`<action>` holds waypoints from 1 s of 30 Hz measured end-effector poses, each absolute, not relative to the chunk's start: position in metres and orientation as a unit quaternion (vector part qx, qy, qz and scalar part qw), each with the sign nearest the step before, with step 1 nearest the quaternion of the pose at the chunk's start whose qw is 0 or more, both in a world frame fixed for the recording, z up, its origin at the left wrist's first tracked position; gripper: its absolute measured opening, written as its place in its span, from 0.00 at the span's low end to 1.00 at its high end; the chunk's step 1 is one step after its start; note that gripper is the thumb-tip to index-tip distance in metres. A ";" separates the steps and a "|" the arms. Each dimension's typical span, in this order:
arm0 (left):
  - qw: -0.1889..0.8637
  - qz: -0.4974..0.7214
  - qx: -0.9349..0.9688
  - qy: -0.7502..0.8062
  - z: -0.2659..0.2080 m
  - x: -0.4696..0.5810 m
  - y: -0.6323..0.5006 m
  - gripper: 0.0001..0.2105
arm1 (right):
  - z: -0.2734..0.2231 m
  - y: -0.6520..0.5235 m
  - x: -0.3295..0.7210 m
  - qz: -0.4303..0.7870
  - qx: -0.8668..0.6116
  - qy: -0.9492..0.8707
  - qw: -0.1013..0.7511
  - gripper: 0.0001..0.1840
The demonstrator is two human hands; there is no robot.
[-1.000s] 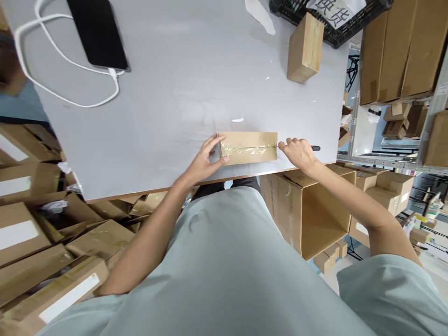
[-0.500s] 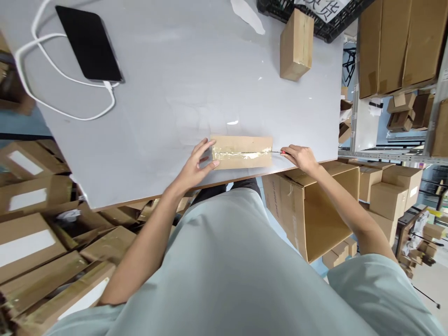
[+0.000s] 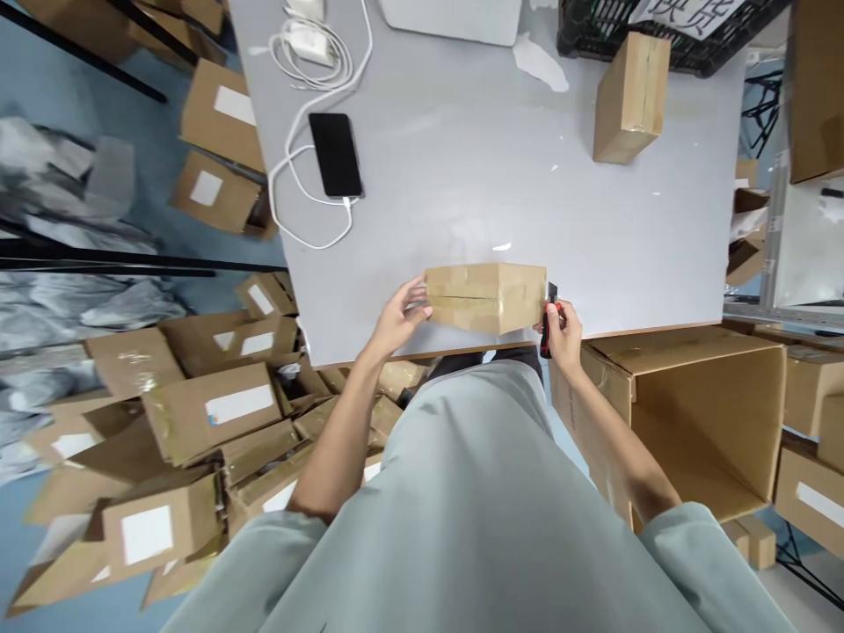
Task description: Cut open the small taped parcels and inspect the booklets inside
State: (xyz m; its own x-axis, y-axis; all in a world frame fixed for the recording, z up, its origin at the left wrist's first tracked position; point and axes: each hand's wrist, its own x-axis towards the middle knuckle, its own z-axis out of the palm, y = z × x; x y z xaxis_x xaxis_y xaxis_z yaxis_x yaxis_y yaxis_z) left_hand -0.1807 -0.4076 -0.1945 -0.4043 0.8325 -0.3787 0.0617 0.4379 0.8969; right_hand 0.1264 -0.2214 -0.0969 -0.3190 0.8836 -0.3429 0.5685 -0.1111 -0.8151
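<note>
A small cardboard box (image 3: 465, 294) with clear tape along its seam is at the near edge of the grey table, tilted so that its top and right end face show. My left hand (image 3: 400, 318) grips its left end, thumb on the near side and fingers behind. At the right end, my right hand (image 3: 565, 337) is closed around a red and black box cutter (image 3: 546, 327), held roughly upright beside the box. Some of its fingertips reach the box's lower right corner. Whether the cutter's blade is out cannot be made out.
Another small box (image 3: 631, 101) stands at the back right beside a black crate (image 3: 712, 53). A phone (image 3: 336, 155) with a white cable lies on the left of the table (image 3: 435, 185). A large open carton (image 3: 709, 422) is below on the right; boxes (image 3: 243, 400) pile up on the left.
The box has been tipped, so its right end face now shows. My right hand has come in against that end, and the cutter has swung upright. The view has shifted, showing more on the left.
</note>
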 end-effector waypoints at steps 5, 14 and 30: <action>0.466 0.435 0.305 0.707 -0.221 -0.139 -0.375 0.48 | -0.065 -0.206 0.124 0.447 -0.548 -0.679 0.197 0.25; 0.453 0.347 0.394 0.721 -0.190 -0.090 -0.323 0.26 | -0.028 -0.172 0.154 0.212 -0.501 -0.823 0.165 0.25; 0.416 0.458 0.333 0.712 -0.074 -0.083 -0.317 0.12 | 0.016 -0.257 0.131 0.221 -0.465 -0.856 -0.044 0.22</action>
State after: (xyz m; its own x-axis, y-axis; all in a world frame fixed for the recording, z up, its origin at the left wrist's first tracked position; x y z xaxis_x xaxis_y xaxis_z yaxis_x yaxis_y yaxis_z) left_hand -0.0832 -0.3174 -0.0739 -0.4326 0.8549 -0.2865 0.0929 0.3583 0.9290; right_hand 0.1310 -0.2568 0.0161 -0.5640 0.7766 -0.2805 0.8154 0.4703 -0.3376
